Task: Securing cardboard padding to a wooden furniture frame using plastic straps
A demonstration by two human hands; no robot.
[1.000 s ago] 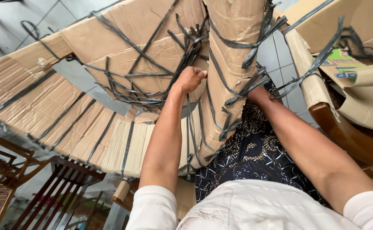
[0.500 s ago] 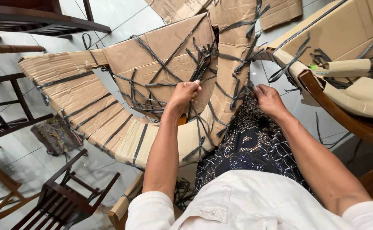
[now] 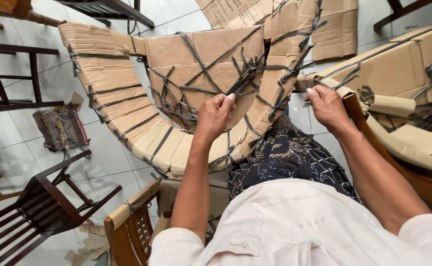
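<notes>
- The left hand (image 3: pixel 215 116) was clenched around a dark strap (image 3: pixel 211 88), thumb up, right against the cardboard-wrapped piece (image 3: pixel 196 64) in front of the person.
- The right hand (image 3: pixel 328 106) was pinched shut on another strap end (image 3: pixel 346 81), off to the right of that piece and touching the edge of a second wrapped bundle (image 3: pixel 398 69).
- The wrapped piece stood just ahead of both hands, leaning over the lap, its curved cardboard arm (image 3: pixel 112 98) sweeping away to the left.
- Judging by the look, the cardboard was light and stiff but easily creased; the straps looked thin, flat and a bit slick, best gripped where they crossed, near the knots.
- Below the hands, a dark patterned cloth (image 3: pixel 290 157) covered the lap, under the white shirt (image 3: pixel 299 221).
- Further left of the hands, dark wooden chairs (image 3: pixel 48 202) stood on the pale tiled floor (image 3: pixel 102 162), with a small woven mat (image 3: pixel 60 125) lying flat.
- Near the left elbow, a wooden chair arm (image 3: pixel 127 229) was partly wrapped.
</notes>
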